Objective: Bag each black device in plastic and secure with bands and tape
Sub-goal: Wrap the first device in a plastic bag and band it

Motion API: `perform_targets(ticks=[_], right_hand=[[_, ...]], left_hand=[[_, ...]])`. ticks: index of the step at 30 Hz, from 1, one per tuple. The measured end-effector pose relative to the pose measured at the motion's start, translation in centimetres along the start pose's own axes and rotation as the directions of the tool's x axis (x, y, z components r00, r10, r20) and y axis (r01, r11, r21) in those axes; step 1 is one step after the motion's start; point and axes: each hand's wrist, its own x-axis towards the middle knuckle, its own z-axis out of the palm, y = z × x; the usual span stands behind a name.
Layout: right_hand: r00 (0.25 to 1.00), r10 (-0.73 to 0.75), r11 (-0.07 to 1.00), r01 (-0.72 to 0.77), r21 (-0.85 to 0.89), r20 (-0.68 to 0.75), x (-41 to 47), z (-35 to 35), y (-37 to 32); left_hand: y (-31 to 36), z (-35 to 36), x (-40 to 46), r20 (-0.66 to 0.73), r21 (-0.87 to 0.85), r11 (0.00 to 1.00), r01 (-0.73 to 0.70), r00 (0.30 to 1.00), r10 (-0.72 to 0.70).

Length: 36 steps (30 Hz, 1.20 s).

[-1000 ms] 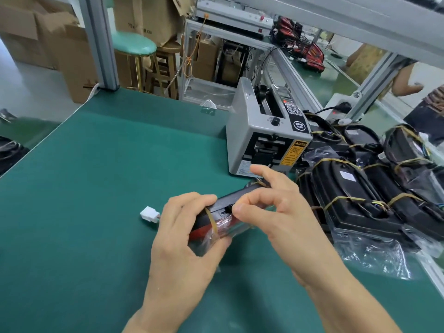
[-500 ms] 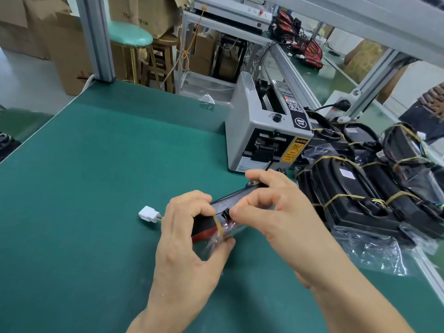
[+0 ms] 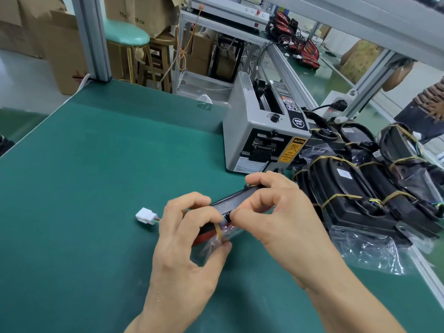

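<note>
Both hands grasp the black device (image 3: 230, 203) just before the tape dispenser (image 3: 262, 140). Its long axis runs from the left hand (image 3: 185, 239) up toward the right hand (image 3: 276, 212). The rubber band (image 3: 219, 230) sits at the left hand's fingertips.

Both forearms reach in from the bottom edge and the two hands meet at the middle, backs turned up toward the camera. The left hand (image 3: 185, 239) has its fingers curled over from above and its thumb hooked underneath, gripping. The right hand (image 3: 276, 212) arches in from the right, forefinger and thumb pinched together close against the left fingertips (image 3: 216, 216), the other fingers bent
</note>
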Motion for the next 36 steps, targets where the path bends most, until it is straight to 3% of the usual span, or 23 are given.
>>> perform_targets(ticks=[9,22,28,32,36], right_hand=[[0.999,0.043,0.994,-0.040,0.099,-0.024,0.0,0.7,0.3],[0.994,0.010,0.998,-0.004,0.063,-0.105,-0.4,1.0,0.6],[0.997,-0.002,0.999,0.005,0.040,-0.082,-0.3,0.7,0.6],[0.998,0.061,0.984,-0.056,0.167,-0.025,0.1,-0.1,0.4],[0.993,-0.102,0.994,0.099,-0.050,-0.064,0.0,1.0,0.5]], left_hand=[[0.1,0.1,0.1,-0.014,-0.008,1.000,0.000,1.000,0.000],[-0.4,0.1,-0.1,-0.009,0.015,1.000,0.003,1.000,-0.003],[-0.4,0.4,0.0,-0.024,0.043,0.999,-0.023,0.999,0.024],[-0.3,0.3,-0.1,-0.026,0.037,0.999,-0.027,0.999,0.028],[-0.2,0.3,0.1,-0.038,0.035,0.999,-0.039,0.998,0.041]])
